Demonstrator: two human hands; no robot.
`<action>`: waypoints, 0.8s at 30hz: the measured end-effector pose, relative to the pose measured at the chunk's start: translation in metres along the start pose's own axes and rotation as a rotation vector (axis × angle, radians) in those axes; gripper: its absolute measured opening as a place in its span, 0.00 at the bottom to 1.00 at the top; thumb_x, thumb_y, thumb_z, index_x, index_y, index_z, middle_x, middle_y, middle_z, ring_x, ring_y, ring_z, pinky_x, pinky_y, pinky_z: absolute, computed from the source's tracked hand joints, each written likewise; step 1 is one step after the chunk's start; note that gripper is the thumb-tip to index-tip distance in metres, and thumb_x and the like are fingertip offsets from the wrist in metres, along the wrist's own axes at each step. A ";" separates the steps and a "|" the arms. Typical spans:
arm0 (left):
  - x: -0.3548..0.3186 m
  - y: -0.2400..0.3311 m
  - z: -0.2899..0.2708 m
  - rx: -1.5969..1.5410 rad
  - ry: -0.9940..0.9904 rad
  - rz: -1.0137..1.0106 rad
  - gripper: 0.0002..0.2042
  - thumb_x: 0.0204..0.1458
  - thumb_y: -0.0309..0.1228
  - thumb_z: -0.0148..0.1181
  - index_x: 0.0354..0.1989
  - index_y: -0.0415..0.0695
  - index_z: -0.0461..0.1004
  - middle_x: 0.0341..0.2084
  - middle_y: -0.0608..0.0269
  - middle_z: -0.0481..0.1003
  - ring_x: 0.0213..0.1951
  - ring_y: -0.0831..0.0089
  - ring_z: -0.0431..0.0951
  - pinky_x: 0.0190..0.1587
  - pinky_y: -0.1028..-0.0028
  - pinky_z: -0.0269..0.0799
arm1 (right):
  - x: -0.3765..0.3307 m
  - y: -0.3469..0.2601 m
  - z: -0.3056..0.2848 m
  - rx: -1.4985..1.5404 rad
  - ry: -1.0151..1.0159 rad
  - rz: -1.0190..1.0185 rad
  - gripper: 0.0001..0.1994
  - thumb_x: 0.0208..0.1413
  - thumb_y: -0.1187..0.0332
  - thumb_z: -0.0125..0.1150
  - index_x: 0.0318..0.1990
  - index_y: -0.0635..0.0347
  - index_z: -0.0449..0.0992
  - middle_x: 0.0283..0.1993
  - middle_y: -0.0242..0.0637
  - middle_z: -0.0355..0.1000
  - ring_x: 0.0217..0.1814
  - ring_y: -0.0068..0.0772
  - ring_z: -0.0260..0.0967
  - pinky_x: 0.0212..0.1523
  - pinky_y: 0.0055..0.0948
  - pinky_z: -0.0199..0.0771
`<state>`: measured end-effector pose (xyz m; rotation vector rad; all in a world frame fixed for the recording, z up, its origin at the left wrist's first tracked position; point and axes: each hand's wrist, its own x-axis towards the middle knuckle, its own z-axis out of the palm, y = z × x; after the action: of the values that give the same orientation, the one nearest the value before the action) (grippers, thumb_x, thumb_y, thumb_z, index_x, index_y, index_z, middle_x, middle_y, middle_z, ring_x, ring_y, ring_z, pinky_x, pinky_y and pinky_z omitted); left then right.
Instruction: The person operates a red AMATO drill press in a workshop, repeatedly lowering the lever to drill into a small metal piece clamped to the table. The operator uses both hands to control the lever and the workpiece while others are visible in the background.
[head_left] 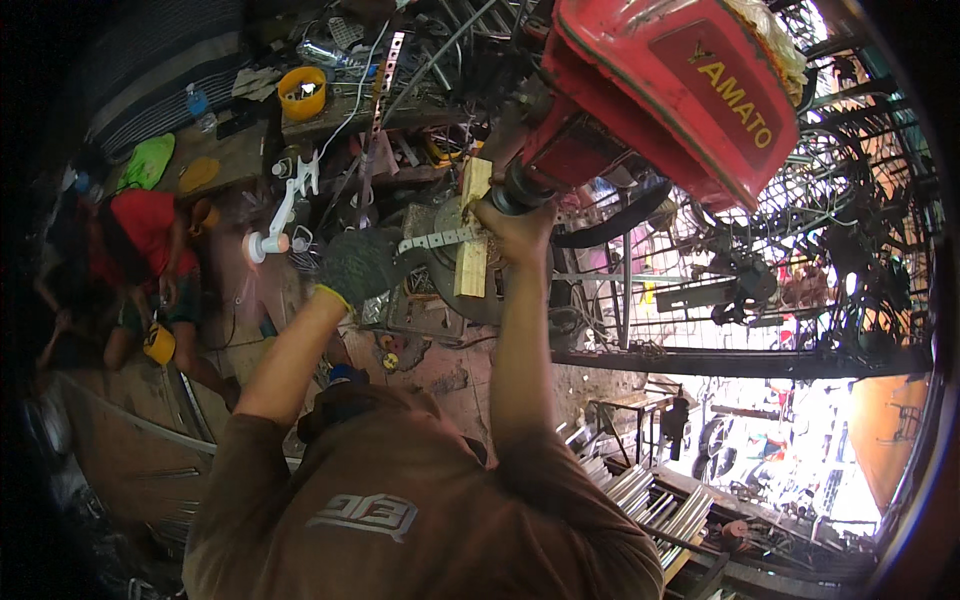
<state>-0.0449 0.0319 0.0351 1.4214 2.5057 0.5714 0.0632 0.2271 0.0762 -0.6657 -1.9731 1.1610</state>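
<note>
A red drill press [640, 110] leans into the upper right, its dark chuck [518, 190] over a pale wooden block [472, 268]. My left hand [358, 268], in a dark glove with a yellow cuff, is closed on one end of a light metal strip [440, 239] with holes along it. The strip's other end reaches across the block. My bare right hand [518, 232] is curled just under the chuck, at the block's right side. Its fingertips are partly hidden, and I cannot tell exactly what they grip.
A white clip-on arm [285, 215] stands left of my gloved hand. A yellow tub [303, 93] sits on the bench behind. At the left, a person in a red top [145, 235] sits low. Metal bars [650, 510] are stacked at the lower right.
</note>
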 end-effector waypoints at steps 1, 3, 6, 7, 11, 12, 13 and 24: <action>0.008 -0.007 -0.004 0.007 -0.014 0.057 0.26 0.52 0.58 0.51 0.34 0.43 0.78 0.26 0.47 0.78 0.31 0.49 0.79 0.35 0.53 0.74 | 0.006 0.005 -0.007 0.103 -0.114 -0.037 0.21 0.34 0.71 0.76 0.38 0.65 0.74 0.40 0.37 0.75 0.41 0.30 0.74 0.46 0.31 0.73; 0.014 -0.013 -0.007 0.018 0.037 0.117 0.27 0.54 0.58 0.50 0.32 0.42 0.79 0.26 0.46 0.77 0.31 0.49 0.78 0.36 0.55 0.73 | 0.009 0.008 -0.015 0.157 -0.239 -0.160 0.22 0.38 0.68 0.75 0.41 0.66 0.73 0.42 0.37 0.74 0.45 0.31 0.74 0.51 0.30 0.73; 0.017 -0.015 -0.008 -0.001 0.017 0.139 0.28 0.54 0.59 0.49 0.32 0.42 0.79 0.28 0.45 0.77 0.33 0.49 0.78 0.38 0.55 0.72 | -0.013 -0.024 -0.025 -0.363 -0.120 -0.108 0.24 0.41 0.70 0.73 0.47 0.66 0.71 0.44 0.41 0.75 0.47 0.33 0.74 0.52 0.31 0.72; 0.017 -0.014 -0.008 -0.011 0.006 0.138 0.29 0.54 0.59 0.49 0.32 0.41 0.80 0.27 0.44 0.77 0.33 0.48 0.78 0.37 0.54 0.72 | -0.029 -0.045 -0.034 -0.557 -0.063 -0.186 0.26 0.42 0.71 0.72 0.50 0.65 0.71 0.46 0.43 0.75 0.47 0.33 0.74 0.52 0.31 0.73; 0.016 -0.015 -0.006 0.009 -0.093 0.072 0.29 0.52 0.59 0.50 0.35 0.42 0.79 0.30 0.44 0.77 0.36 0.48 0.78 0.40 0.52 0.72 | -0.062 -0.161 -0.117 -0.492 -0.107 0.225 0.25 0.47 0.70 0.69 0.54 0.66 0.70 0.44 0.45 0.77 0.41 0.31 0.77 0.45 0.28 0.74; 0.017 -0.015 -0.006 0.031 -0.120 0.057 0.28 0.52 0.59 0.51 0.37 0.43 0.79 0.31 0.44 0.78 0.37 0.48 0.79 0.41 0.52 0.73 | -0.048 -0.183 -0.137 -0.435 0.230 0.105 0.20 0.52 0.67 0.64 0.52 0.66 0.71 0.41 0.42 0.76 0.35 0.31 0.76 0.43 0.29 0.75; 0.017 -0.016 -0.006 0.045 -0.084 0.080 0.28 0.51 0.59 0.51 0.37 0.43 0.79 0.31 0.45 0.78 0.38 0.48 0.79 0.41 0.52 0.73 | -0.035 -0.204 -0.157 -0.409 0.559 -0.103 0.17 0.58 0.64 0.58 0.50 0.67 0.72 0.38 0.40 0.76 0.30 0.30 0.76 0.41 0.29 0.77; 0.008 -0.010 -0.021 0.011 -0.028 0.039 0.27 0.50 0.61 0.50 0.40 0.51 0.80 0.35 0.49 0.79 0.38 0.50 0.79 0.43 0.55 0.73 | 0.029 -0.199 -0.199 -0.349 0.598 -0.395 0.12 0.53 0.66 0.66 0.35 0.70 0.79 0.30 0.40 0.77 0.31 0.27 0.73 0.34 0.26 0.72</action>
<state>-0.0648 0.0296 0.0499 1.4743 2.4680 0.5418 0.1928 0.2578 0.3256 -0.6606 -1.6823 0.3232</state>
